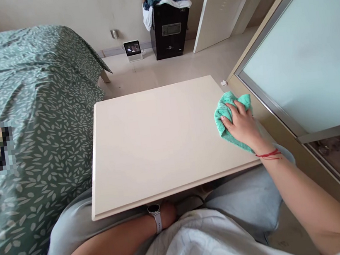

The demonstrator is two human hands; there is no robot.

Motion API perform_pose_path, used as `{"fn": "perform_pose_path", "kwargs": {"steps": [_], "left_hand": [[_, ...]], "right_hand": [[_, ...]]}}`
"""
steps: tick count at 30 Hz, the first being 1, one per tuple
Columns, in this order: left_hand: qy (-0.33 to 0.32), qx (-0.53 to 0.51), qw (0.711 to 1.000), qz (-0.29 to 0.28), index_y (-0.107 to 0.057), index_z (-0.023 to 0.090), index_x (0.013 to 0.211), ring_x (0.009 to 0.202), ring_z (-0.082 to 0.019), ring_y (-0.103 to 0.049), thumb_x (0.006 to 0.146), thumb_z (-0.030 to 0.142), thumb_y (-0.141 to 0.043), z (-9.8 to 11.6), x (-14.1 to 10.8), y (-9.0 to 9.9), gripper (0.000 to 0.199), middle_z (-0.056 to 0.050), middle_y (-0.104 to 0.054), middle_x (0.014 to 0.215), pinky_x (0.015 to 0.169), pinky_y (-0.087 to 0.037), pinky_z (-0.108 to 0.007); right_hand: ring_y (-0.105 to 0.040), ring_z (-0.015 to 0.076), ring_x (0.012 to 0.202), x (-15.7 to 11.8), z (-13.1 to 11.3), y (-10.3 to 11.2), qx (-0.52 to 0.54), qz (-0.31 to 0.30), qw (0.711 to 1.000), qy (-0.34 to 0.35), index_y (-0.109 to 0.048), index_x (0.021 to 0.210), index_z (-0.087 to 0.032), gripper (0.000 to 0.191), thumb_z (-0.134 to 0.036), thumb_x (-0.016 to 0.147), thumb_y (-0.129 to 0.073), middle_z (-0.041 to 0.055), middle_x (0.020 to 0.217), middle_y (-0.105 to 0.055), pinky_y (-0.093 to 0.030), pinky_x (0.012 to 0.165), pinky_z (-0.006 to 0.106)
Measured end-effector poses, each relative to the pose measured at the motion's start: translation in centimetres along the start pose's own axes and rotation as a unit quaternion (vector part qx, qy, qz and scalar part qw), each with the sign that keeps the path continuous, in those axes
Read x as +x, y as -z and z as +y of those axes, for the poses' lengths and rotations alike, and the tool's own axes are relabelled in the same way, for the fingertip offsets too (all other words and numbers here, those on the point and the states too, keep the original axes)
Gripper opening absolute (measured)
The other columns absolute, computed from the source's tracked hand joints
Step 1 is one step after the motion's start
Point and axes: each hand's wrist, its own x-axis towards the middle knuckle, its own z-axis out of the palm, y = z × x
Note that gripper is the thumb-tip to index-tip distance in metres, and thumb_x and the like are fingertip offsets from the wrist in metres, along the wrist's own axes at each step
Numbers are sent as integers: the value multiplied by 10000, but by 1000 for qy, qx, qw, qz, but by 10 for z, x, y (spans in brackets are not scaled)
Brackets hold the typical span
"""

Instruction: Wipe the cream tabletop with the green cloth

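While the pale surface (156,142) looks stiff and smooth, probably steadiest held by its edges, the black cabinet (169,42) beyond its far edge is closed, contents hidden. The green cloth (221,107), likely soft and light, lies bunched at the right edge, best gripped by its folds. The right hand (242,124) holds it; the left hand (169,214), below the near edge, is too hidden to tell.

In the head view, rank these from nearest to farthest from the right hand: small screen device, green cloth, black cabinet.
1. Green cloth: under the right hand, touching it.
2. Black cabinet: beyond the table, by the wall.
3. Small screen device: floor, left of the cabinet.
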Motion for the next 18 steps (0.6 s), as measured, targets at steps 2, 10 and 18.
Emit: {"fn": "perform_pose_path", "kwargs": {"steps": [2,10,18], "left_hand": [[6,3,1000,-7,-889,-44,1592,1619,-478,-766,1220,155,-552,1,-1,1,539,-385,-828,1603,1360,-527,-574],[20,-5,1000,-22,-839,-127,1612,1682,-487,-726,1234,114,-503,10,-9,13,560,-416,-779,1661,1415,-499,-579],[16,-1,1000,-13,-861,-111,1597,1672,-493,-736,1230,125,-541,10,-10,13,541,-402,-797,1640,1415,-510,-574]], "right_hand": [[-641,645,1639,-13,-6,-3,-5,18,1000,-4,-630,1917,-207,777,-564,1250,-454,321,1994,-529,-654,1179,893],[-556,687,1719,-36,-78,-5,-5,15,998,64,-655,1895,-159,762,-529,1249,-487,355,1980,-547,-537,1276,970],[-448,684,1845,-58,-210,9,41,-101,965,240,-575,1984,-150,801,-500,1264,-598,319,2096,-414,-428,1400,1008]]}}
